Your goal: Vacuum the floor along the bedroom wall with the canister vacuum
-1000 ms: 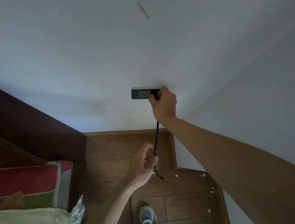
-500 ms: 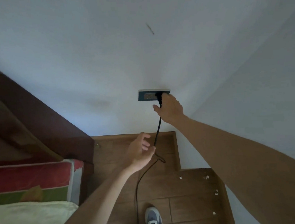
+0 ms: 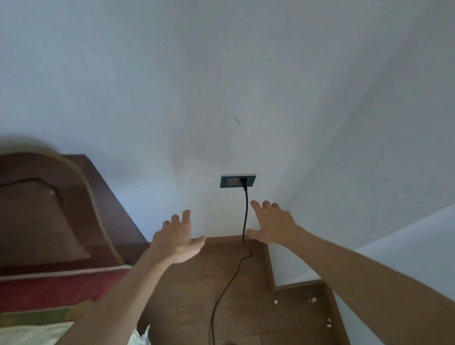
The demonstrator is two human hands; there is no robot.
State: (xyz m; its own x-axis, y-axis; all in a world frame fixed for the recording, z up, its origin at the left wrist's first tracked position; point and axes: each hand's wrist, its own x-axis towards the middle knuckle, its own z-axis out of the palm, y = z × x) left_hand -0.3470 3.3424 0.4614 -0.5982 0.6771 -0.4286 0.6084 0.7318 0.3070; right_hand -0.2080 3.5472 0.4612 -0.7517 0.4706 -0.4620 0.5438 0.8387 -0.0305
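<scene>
Vacuum cord (image 3: 245, 217) hangs between spread left hand (image 3: 178, 240) and right hand (image 3: 273, 227).

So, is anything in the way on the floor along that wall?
Only the black cord, hanging from the outlet and trailing across the wood floor. White scraps lie near the right wall. The vacuum itself is out of view.

The right hand (image 3: 272, 223) is off the plug (image 3: 243, 181) and the left hand (image 3: 178, 237) is off the cord (image 3: 245, 220). Both now hover with fingers (image 3: 186, 216) spread, flanking the freely hanging cord.
</scene>
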